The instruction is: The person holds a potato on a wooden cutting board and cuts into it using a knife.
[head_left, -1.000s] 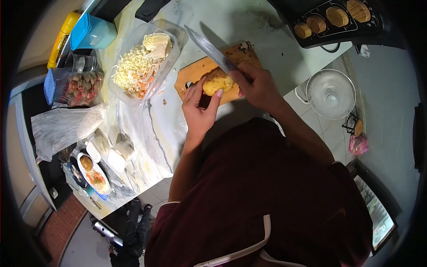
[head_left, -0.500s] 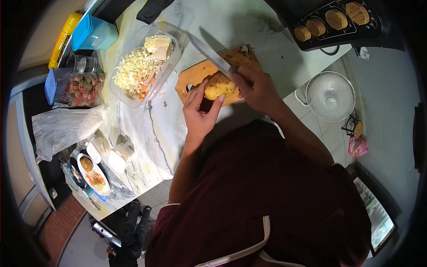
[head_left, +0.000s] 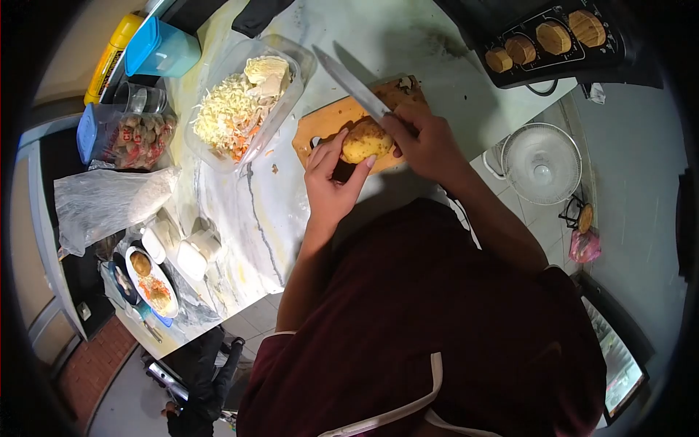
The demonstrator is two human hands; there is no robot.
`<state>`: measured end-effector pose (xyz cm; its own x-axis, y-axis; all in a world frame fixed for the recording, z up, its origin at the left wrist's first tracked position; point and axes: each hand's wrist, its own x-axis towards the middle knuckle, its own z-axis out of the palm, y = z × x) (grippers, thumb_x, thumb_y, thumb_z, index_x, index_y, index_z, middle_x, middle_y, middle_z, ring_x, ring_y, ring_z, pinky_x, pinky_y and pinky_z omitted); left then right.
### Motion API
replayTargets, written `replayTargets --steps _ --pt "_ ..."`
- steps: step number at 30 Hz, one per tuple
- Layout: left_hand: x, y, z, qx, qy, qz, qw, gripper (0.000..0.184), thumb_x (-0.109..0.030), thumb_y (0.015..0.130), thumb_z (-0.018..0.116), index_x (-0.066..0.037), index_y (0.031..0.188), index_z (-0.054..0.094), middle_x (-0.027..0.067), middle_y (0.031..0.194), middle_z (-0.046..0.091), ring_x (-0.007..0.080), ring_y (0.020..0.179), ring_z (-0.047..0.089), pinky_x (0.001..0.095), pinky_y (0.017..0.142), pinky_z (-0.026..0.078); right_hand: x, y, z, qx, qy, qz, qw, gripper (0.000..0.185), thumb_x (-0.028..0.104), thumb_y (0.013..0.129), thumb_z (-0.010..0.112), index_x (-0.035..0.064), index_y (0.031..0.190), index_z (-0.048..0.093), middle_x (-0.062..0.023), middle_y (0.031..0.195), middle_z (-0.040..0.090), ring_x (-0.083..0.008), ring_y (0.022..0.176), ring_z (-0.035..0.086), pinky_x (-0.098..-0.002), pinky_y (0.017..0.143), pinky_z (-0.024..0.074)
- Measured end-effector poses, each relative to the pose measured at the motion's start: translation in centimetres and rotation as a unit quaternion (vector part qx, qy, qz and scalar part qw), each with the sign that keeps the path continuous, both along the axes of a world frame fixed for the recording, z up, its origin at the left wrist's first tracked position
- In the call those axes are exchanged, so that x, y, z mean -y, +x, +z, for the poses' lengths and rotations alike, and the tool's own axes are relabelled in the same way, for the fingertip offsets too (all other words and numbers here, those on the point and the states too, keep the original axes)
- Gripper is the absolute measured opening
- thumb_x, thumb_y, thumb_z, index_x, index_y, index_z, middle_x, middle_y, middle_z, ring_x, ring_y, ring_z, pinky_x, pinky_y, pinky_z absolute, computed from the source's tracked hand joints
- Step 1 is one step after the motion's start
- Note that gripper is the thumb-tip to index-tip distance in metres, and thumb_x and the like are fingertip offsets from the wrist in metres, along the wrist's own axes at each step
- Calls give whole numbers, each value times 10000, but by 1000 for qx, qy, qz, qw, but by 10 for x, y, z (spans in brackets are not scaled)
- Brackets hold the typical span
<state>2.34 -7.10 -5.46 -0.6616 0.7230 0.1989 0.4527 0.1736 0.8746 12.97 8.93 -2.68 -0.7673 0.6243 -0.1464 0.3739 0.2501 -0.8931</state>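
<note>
counter (head_left: 240, 255): marble, bearing board (head_left: 319, 122)
left hand (head_left: 331, 188): clamped on potato (head_left: 366, 142)
right hand (head_left: 429, 149): closed around knife (head_left: 353, 84)
potato: between hands, long axis roughly crosswise

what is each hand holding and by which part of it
The left hand holds the potato by its left end and near side; the right hand holds the knife by its handle.

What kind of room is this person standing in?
It's most likely a kitchen. You can see a potato and a knife held over a wooden cutting board, with a plastic tub of shredded vegetables nearby.
</note>
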Motion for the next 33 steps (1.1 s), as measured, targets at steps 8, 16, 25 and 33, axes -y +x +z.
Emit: replayTargets --steps 8,16,25,33 --pt "0 2 -1 6 -7 11 1000 561 -181 716 818 17 1204 623 105 886 656 240 821 589 326 818 439 11 4 10 -20 6 24 1000 199 192 950 604 5 881 602 -79 621 584 -114 556 587 -286 530 449" --pt "0 4 1 -17 -14 5 1000 543 -141 748 811 19 1230 620 118 994 675 194 939 596 297 876 455 10 1 14 -7 53 18 998 231 217 934 610 5 845 578 -148 634 564 -246 565 544 -359 551 430" --pt "0 3 -2 -8 -9 12 1000 556 -190 710 823 3 1198 639 120 1015 694 257 907 613 334 888 431 8 4 16 -4 70 37 997 210 207 927 607 11 856 584 -165 645 563 -273 570 524 -379 562 427" --pt "1 2 0 6 -14 4 1000 559 -191 717 820 5 1206 635 124 1033 694 253 914 609 331 891 431 6 5 17 5 34 43 998 208 197 931 610 2 861 588 -151 661 560 -185 551 481 -331 557 412"
